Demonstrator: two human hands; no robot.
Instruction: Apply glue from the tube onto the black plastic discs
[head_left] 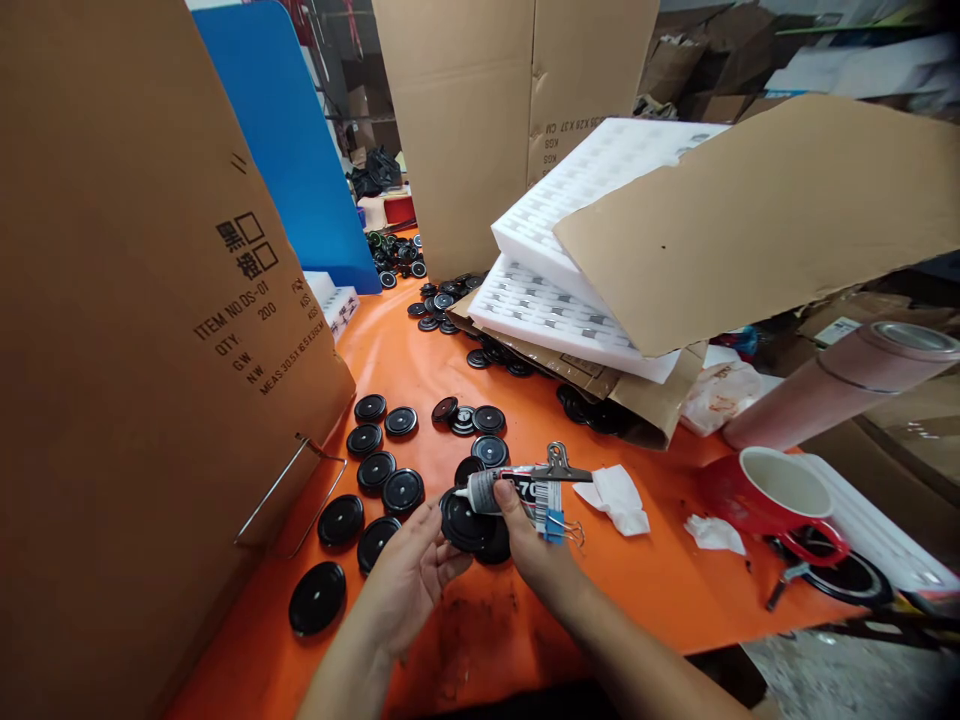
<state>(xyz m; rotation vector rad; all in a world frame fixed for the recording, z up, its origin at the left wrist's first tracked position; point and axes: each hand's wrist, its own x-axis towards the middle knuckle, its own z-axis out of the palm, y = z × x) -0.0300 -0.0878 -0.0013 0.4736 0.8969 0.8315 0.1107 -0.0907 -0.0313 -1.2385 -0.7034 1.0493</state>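
My left hand [420,565] grips a round black disc [463,522] by its edge, the flat face turned up. A glue tube [517,490] lies in my right hand [536,545], its white nozzle pointing left at the disc's face. On the tube's rear end sit a metal bulldog clip [559,463] and a blue binder clip [556,526]. Partly hidden under the held disc is another black disc [495,545]. Several more black discs [403,490] stand in loose rows left of my hands, and a few, including a black disc [490,450], lie just beyond the tube.
A tall carton [165,330] walls off the left, with a bent wire stand [289,490] before it. White foam trays [547,310] under cardboard [765,220] lie at the back right. A red mug [750,500], pink flask [840,385] and crumpled tissue [616,498] sit rightward on the orange tabletop [637,590].
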